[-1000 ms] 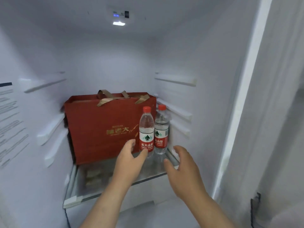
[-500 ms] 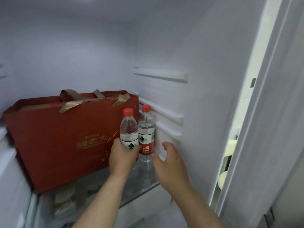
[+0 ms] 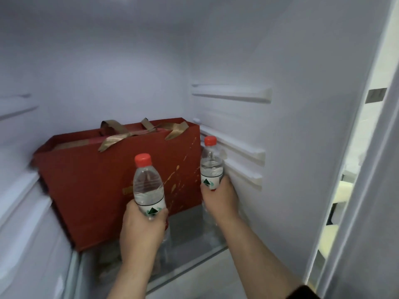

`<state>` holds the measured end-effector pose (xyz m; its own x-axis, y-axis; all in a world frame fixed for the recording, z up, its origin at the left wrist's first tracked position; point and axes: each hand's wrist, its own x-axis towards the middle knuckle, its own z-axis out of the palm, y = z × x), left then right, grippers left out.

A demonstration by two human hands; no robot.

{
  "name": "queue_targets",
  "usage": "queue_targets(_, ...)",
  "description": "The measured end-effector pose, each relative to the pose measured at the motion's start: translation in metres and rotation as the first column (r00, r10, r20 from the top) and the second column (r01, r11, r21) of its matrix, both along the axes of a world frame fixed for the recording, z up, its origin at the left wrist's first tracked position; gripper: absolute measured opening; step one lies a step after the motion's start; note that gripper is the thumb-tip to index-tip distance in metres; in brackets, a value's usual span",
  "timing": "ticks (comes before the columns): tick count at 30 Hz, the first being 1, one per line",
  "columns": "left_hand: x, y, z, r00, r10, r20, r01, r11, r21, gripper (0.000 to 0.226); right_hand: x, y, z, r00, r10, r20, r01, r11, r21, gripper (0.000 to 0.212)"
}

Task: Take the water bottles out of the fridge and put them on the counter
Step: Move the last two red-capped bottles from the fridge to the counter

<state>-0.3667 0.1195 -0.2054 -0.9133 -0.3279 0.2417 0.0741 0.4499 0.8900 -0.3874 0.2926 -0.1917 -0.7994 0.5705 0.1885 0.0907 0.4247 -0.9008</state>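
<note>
Inside the open fridge, my left hand [image 3: 141, 230] grips a clear water bottle [image 3: 148, 186] with a red cap around its label, holding it upright and nearer to me, in front of the red box. My right hand [image 3: 220, 196] is wrapped around a second red-capped water bottle [image 3: 211, 164], upright close to the fridge's right wall. Both bottles' lower halves are hidden by my fingers, so I cannot tell whether the right one touches the glass shelf [image 3: 190, 231].
A large red gift box [image 3: 97, 186] with gold ribbon handles fills the left and back of the shelf. White shelf rails [image 3: 233, 147] jut from the right wall. The fridge's right edge [image 3: 349, 169] stands at right, with a bright room beyond.
My left hand has pulled its bottle toward me and leftward, away from the other one. My right hand, open half a second ago, has closed around the second bottle.
</note>
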Motion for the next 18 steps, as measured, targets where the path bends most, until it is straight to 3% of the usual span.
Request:
queue_targets(6, 0.004, -0.011, -0.003, 1.000, -0.011, 0.022, 0.011, 1.000, 0.000, 0.040, -0.008, -0.006, -0.008, 0.998, -0.066, 0.014, 0.065, 0.995, 0.079, 0.054)
queue_targets(13, 0.003, -0.012, 0.001, 0.997, -0.028, 0.071, 0.023, 0.998, 0.065, 0.049, 0.013, -0.015, -0.013, 0.986, 0.154, 0.064, -0.157, 0.986, 0.046, 0.055)
queue_targets(18, 0.009, -0.011, 0.007, 0.994, -0.046, 0.101, 0.038, 0.997, 0.073, 0.057, 0.033, -0.018, -0.008, 0.970, 0.224, 0.091, -0.232, 0.969, 0.089, 0.057)
